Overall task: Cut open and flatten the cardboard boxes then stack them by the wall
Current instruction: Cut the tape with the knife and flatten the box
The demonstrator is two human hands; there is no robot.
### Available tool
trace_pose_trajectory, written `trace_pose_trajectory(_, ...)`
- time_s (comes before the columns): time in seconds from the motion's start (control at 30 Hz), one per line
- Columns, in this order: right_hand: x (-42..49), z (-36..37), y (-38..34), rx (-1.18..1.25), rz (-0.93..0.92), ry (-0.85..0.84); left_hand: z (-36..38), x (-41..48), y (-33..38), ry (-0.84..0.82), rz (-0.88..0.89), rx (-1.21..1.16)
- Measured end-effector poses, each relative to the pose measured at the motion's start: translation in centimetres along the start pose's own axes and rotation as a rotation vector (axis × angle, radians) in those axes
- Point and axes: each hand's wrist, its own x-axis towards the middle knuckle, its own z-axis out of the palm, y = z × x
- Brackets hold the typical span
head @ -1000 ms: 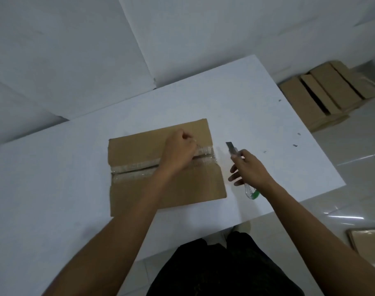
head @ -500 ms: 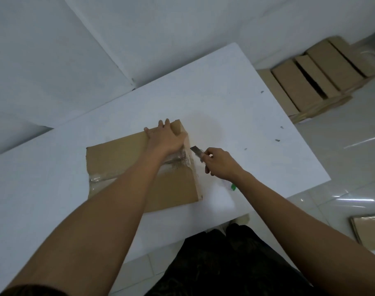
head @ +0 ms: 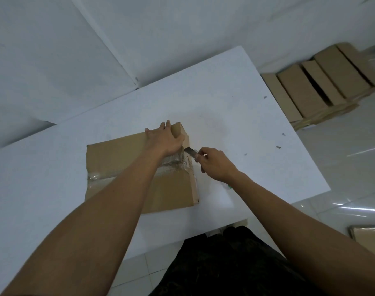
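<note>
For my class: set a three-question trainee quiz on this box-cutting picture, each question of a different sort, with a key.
1. True or false: the right hand holds the knife.
2. The left hand rests on: A the cardboard box; B the wall; C the floor.
3. Fill in: the knife meets the box on its ____ side.
Key: 1 true; 2 A; 3 right.
</note>
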Motion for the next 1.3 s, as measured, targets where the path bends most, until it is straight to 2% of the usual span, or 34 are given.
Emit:
trace_pose_trajectory(0.23, -0.1, 0.3, -0.2, -0.013, 0.005, 0.079, -0.4, 0.0, -0.1, -0.017, 0.007, 0.027)
trace_pose_trajectory(0.5, 0.2, 0.2, -1.3, -0.193, 0.006, -0.035, -0.2, -0.3, 0.1, -0.019, 0.023, 0.024)
trace_pose_trajectory(0.83, -2.8, 0.3, -1.1, -0.193, 0.05, -0.217, -0.1, -0.6, 0.0, -0.034, 0.05, 0.032)
trace_pose_trajectory(0.97, -3.8, 1.0, -0.5, -0.152, 0.028, -0.122, 0.0, -0.5, -0.3, -0.027, 0.071, 0.006)
trace_pose_trajectory(1.03, -4.1, 1.1, -0.5, -0.083, 0.01, -0.045, 0.5, -0.5, -1.0, -0.015, 0.085, -0.083)
trace_pose_trajectory(1.1, -4.2, 0.6, -0.2, -0.062, 0.006, 0.016, 1.2, -1.4, -1.7, 0.038, 0.065, -0.305)
trace_pose_trajectory(1.17, -4.1, -0.3, 0.6, -0.188, -0.021, 0.06, 2.9, -3.8, -2.0, 0.196, 0.024, -0.561)
trace_pose_trajectory(1.23, -4.0, -1.2, 1.5, -0.334, -0.048, 0.071, 5.6, -7.2, -1.3, 0.422, -0.02, -0.613)
trace_pose_trajectory(1.3, -3.9, -2.0, 2.1, -0.457, -0.105, 0.051, 8.9, -10.3, 0.1, 0.501, -0.072, -0.554)
